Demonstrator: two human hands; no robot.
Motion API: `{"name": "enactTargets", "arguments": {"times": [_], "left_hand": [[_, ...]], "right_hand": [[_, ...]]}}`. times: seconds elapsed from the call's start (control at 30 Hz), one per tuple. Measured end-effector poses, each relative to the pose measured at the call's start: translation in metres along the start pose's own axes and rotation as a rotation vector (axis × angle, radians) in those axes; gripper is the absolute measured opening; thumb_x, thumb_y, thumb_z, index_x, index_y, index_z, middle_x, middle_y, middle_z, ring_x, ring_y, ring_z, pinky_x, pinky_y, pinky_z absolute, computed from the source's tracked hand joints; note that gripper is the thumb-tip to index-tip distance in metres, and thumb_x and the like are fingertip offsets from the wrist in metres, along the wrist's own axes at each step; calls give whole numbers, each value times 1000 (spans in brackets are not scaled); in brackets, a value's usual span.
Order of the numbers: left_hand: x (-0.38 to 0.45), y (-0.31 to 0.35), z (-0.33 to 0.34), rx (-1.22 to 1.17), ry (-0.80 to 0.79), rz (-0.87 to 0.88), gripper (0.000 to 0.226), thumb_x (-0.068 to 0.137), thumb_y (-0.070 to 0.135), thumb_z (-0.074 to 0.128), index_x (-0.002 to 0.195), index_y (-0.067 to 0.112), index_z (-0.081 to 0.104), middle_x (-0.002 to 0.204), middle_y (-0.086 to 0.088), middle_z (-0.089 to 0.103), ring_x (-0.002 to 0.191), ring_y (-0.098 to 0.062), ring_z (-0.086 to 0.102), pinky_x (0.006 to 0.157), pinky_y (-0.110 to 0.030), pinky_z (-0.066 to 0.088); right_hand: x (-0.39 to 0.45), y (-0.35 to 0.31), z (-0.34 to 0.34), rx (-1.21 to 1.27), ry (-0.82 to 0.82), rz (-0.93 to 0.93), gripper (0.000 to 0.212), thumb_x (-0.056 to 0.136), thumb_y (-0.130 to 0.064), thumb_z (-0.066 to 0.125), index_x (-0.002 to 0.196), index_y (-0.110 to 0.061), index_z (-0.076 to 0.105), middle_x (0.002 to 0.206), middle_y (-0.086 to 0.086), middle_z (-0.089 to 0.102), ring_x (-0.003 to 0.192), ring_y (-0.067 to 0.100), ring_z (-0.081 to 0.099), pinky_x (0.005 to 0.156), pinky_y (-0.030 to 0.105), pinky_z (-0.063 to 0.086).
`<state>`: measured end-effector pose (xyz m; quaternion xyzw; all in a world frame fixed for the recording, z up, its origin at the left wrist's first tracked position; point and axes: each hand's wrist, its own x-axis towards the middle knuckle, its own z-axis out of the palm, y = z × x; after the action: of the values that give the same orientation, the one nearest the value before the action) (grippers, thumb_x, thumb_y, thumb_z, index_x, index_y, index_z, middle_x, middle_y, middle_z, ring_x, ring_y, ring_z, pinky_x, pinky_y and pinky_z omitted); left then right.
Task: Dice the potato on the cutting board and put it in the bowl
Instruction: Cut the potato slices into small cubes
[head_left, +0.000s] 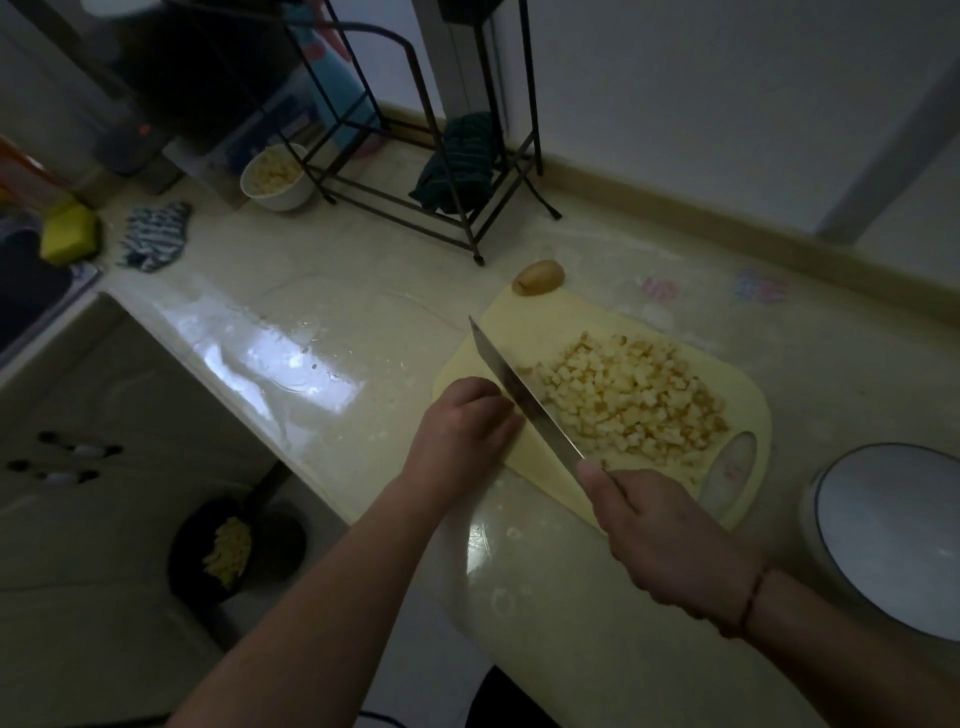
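Nearest, the right hand grips the handle of a knife, thumb laid along the top near the blade's heel. The blade runs up and left across the board, its edge down on the board's surface. The board is pale yellow and lies on the counter, its near corner just at the counter's front edge.

The left hand rests on the board's left edge, touching the left face of the blade. Its fingers are curled under; whether they hold anything cannot be told.

On the other side of the blade, the dice lie in a loose heap that covers the middle and right of the board. A potato end with its skin on sits at the board's far corner, well apart from the heap.

Right of the board, near its handle hole, stands a white bowl with a dark rim line; nothing shows inside it.

Left of the board the counter is wet and glossy. Far beyond the board, by the wall, stands a black wire rack with a dark cloth in it. A second bowl, filled with pale pieces, stands just left of the rack.

Further left lie a striped cloth and a yellow sponge.
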<state>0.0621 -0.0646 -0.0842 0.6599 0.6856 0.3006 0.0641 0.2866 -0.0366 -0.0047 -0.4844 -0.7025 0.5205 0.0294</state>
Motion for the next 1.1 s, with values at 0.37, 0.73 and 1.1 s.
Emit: {"name": "enactTargets", "arguments": {"times": [0.37, 0.73, 1.1], "left_hand": [[-6, 4, -3, 119, 38, 140, 19, 87, 24, 65, 86, 9, 76, 95, -6, 70, 88, -26, 64, 71, -33, 53], [-9, 1, 2, 35, 26, 108, 19, 87, 22, 67, 86, 7, 79, 89, -9, 69, 87, -30, 64, 70, -36, 52], [-8, -6, 5, -6, 107, 142, 18, 87, 21, 70, 80, 7, 79, 84, -7, 69, 84, -25, 63, 72, -34, 51]], "right_hand": [[-7, 6, 8, -84, 66, -78, 54, 96, -52, 34, 55, -17, 41, 50, -2, 44, 50, 6, 47, 54, 18, 36], [-7, 9, 13, -120, 60, -99, 53, 96, -52, 32, 57, -18, 43, 51, -3, 46, 51, 7, 46, 53, 16, 34], [16, 9, 4, -100, 37, -57, 57, 95, -53, 28, 58, -15, 47, 53, -2, 50, 51, 6, 49, 53, 24, 36]]}}
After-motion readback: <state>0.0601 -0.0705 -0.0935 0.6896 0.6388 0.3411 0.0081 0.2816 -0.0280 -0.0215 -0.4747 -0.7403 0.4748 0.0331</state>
